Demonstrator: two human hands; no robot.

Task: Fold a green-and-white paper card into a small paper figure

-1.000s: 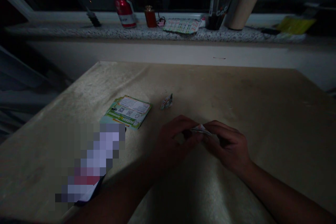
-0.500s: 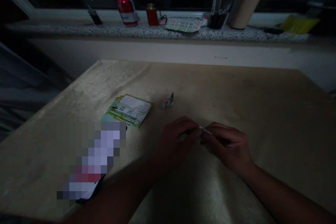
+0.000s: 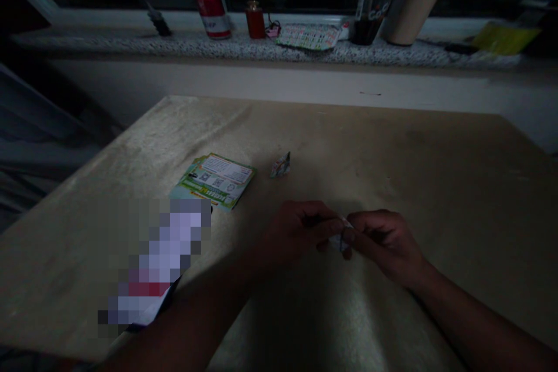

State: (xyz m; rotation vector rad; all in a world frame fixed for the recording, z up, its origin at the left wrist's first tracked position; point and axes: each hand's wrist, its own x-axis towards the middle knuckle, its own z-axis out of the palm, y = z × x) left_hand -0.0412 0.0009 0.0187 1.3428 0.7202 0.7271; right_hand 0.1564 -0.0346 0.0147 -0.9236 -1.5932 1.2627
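Both hands meet low over the beige table [image 3: 436,157], pinching one small folded piece of paper [image 3: 340,239] between their fingertips. My left hand [image 3: 300,232] grips it from the left and my right hand [image 3: 383,244] from the right, fingers curled. A small folded paper figure [image 3: 280,165] lies on the table beyond the hands. To its left rests a stack of green and white printed paper squares [image 3: 215,180].
A blurred-out flat object [image 3: 152,261] lies near the table's left front edge. The granite window sill [image 3: 131,46] behind carries a red can [image 3: 213,11], a small red jar [image 3: 254,22], a printed sheet [image 3: 309,36], a dark cup [image 3: 370,6] and a cardboard tube [image 3: 418,0].
Both hands have slid slightly down and toward me with the paper, and less of the paper shows between the fingers. The view has shifted a little.
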